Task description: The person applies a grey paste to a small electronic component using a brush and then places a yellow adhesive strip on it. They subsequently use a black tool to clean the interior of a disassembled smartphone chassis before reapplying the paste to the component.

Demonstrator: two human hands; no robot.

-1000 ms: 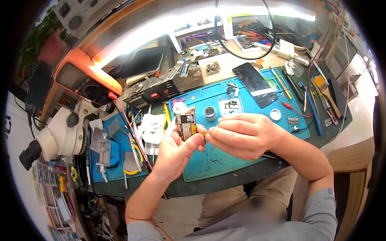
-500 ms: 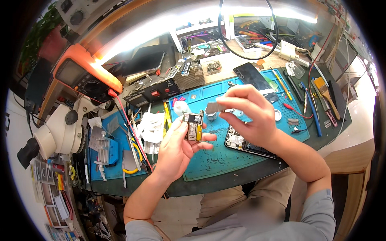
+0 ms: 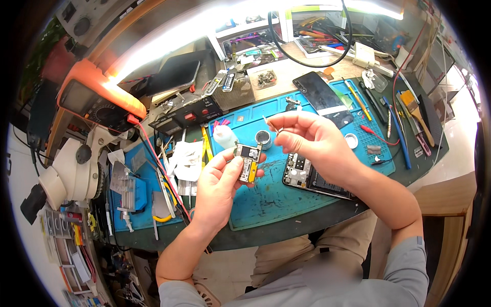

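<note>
The left hand [image 3: 217, 192] gripped a circuit board [image 3: 247, 165] between thumb and fingers above the blue mat [image 3: 266, 207]. The right hand [image 3: 317, 146] pinched a small thin piece [image 3: 273, 126] near the jar [image 3: 263, 138], partly hiding the opened phone [image 3: 296, 176] on the mat.

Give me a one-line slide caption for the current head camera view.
Left hand holding a circuit board, right hand pinching a small thin piece, above a blue mat.

Multimeter [image 3: 102, 97] left, circuit board [image 3: 249, 162] above mat [image 3: 266, 204]
</note>
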